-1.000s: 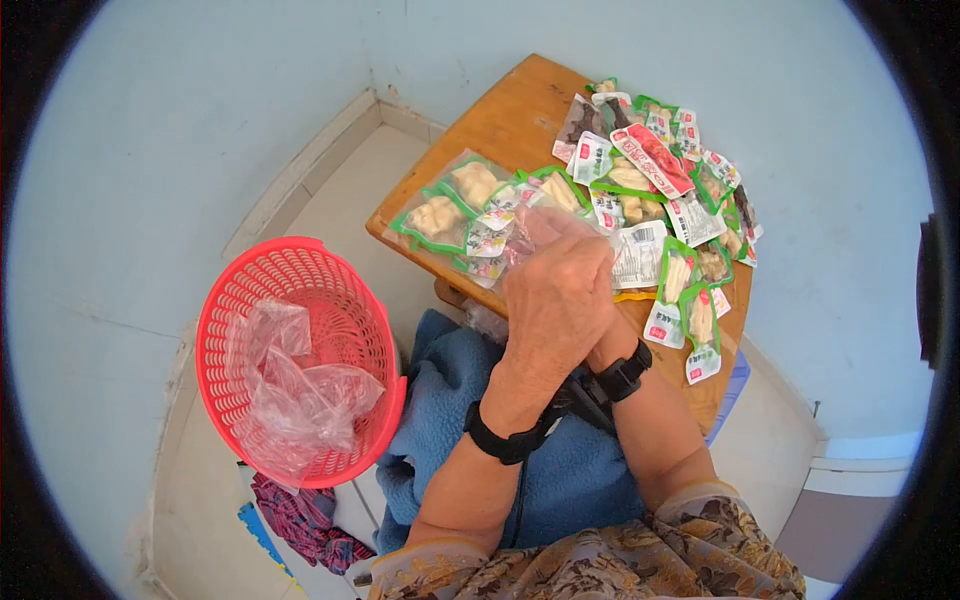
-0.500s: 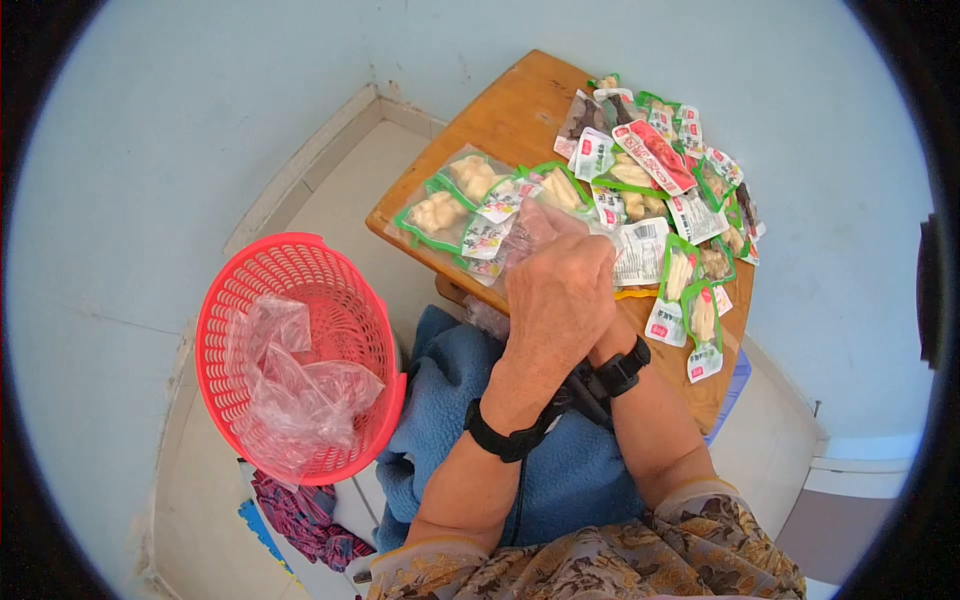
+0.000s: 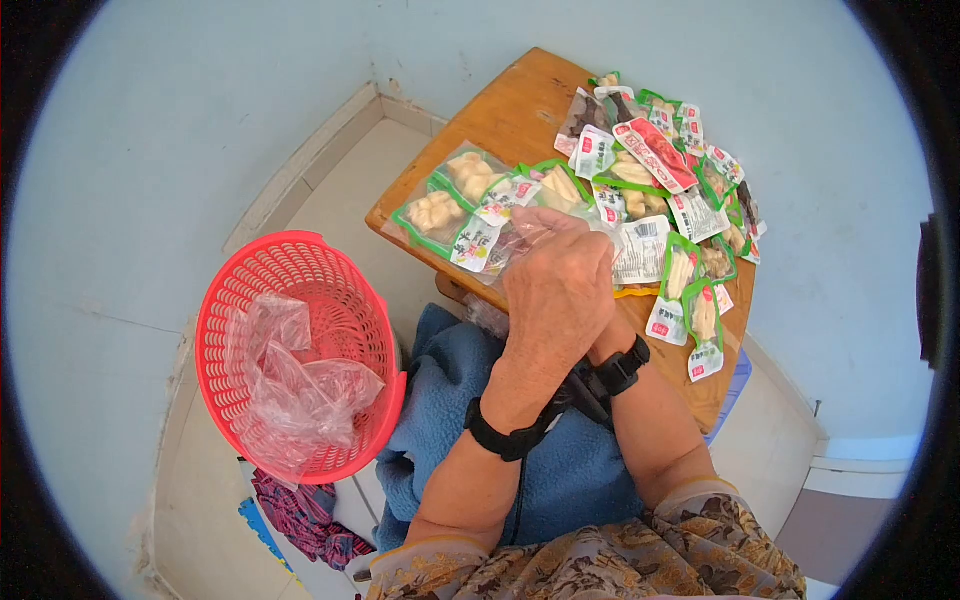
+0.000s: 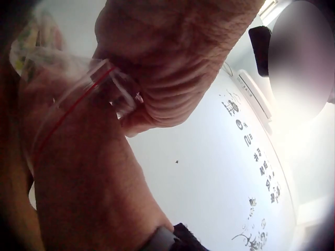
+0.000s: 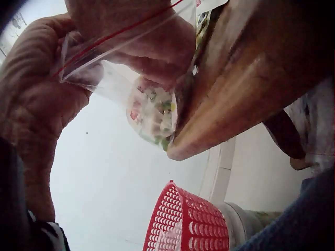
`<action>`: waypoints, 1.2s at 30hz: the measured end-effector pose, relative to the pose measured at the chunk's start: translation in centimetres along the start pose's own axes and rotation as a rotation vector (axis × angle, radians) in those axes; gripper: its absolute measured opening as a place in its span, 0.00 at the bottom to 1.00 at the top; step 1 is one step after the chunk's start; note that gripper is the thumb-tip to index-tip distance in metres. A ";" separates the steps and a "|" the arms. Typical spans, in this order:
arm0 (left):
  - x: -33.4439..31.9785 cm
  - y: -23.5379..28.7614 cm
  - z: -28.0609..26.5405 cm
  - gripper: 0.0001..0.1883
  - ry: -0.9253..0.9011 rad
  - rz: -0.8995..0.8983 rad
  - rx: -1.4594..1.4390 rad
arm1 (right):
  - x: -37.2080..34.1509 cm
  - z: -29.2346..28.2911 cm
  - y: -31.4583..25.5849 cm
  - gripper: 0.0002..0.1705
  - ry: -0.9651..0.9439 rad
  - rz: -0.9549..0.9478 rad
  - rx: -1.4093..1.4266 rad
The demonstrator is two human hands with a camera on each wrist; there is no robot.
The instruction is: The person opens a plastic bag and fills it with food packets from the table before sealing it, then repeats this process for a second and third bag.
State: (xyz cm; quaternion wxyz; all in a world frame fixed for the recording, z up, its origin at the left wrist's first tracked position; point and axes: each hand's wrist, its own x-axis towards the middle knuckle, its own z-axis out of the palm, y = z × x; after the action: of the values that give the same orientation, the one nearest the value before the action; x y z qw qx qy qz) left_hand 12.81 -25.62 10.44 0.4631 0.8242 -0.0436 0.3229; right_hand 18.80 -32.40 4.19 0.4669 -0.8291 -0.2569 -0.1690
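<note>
My left hand (image 3: 560,295) pinches the edge of a clear zip bag (image 5: 112,78) with a red seal line, seen at the left of the right wrist view. My right hand (image 5: 149,44) is inside the bag's mouth, the red line crossing over its wrist. Its fingertips are hidden, and I cannot tell if they grip anything. In the head view the left hand covers most of the right. Beyond the fingers, at the table's left edge, lie green-edged packets (image 3: 436,213) of pale food with white printed labels.
A wooden table (image 3: 535,100) bears a heap of similar packets (image 3: 635,170) at the right, with a red one (image 3: 656,153) on top. Left of the table stands a red plastic basket (image 3: 222,300) containing crumpled clear bags (image 3: 320,400). Blue fabric (image 3: 585,490) covers the lap.
The lower left packet has shifted, its label sliding a little left and showing more fully. Both hands stay nearly in place, with slight finger movement.
</note>
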 end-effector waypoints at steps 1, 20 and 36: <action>0.1 0.0 0.0 0.03 -0.004 0.003 -0.005 | 0.0 0.0 0.1 0.12 0.000 -0.001 -0.005; -0.2 0.1 -0.4 0.08 -0.127 -0.075 0.008 | 0.2 -1.3 1.1 0.11 -0.040 0.047 0.124; -3.6 6.0 -2.7 0.28 -0.263 -0.044 0.615 | -0.8 -11.9 0.6 0.33 -0.055 0.086 -0.388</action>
State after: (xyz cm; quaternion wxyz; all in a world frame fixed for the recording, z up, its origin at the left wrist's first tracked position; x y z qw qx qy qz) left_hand 6.42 -27.72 13.77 0.1898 0.9607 0.0143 0.2020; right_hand 18.06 -43.15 9.42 0.2981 -0.9180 -0.1965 -0.1727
